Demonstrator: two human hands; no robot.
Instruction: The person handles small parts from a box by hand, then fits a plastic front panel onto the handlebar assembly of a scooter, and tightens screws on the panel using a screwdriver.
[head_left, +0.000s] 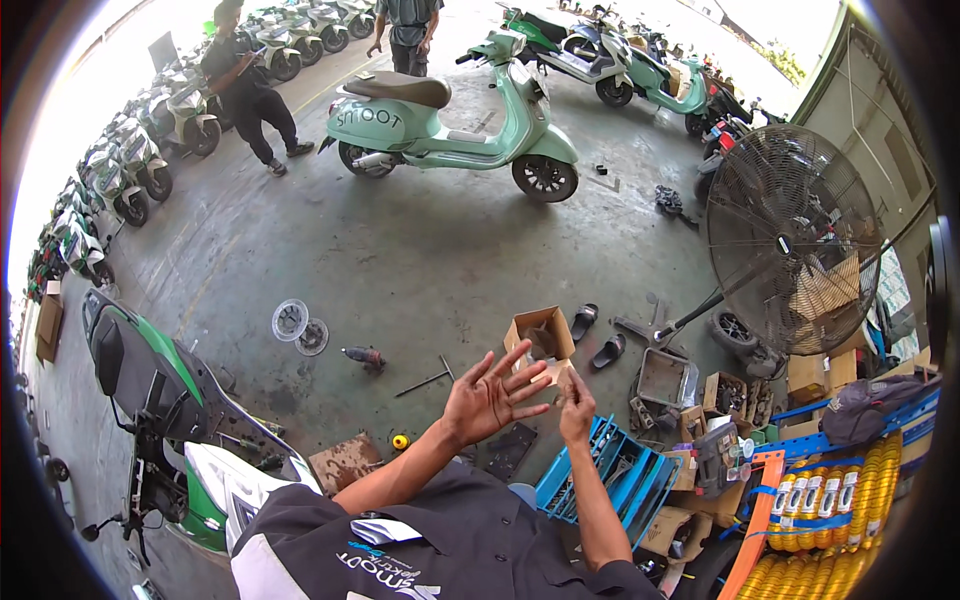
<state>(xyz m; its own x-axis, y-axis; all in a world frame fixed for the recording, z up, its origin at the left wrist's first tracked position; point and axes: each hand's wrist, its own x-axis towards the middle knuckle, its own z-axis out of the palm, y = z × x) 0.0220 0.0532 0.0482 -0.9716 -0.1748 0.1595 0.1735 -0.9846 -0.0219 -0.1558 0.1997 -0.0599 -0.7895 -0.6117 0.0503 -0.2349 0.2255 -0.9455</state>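
Observation:
My left hand [488, 400] is raised palm up, fingers spread, with nothing in it; its fingers are in front of an open cardboard box [532, 328] on the floor. My right hand [574, 406] is beside it, fingers pinched on something I cannot make out. Below that hand sits an open blue metal toolbox [640, 485] with tools in its trays. A small yellow object [400, 442] and a T-handled tool [422, 382] lie to the left.
A green-and-white scooter [200, 490] is at left, a mint scooter [450, 148] ahead. Two people [245, 90] [405, 35] stand beyond. A large fan [780, 200], black slippers [608, 350], boxes and yellow springs [840, 500] crowd the right. Rows of scooters [150, 170] line the left.

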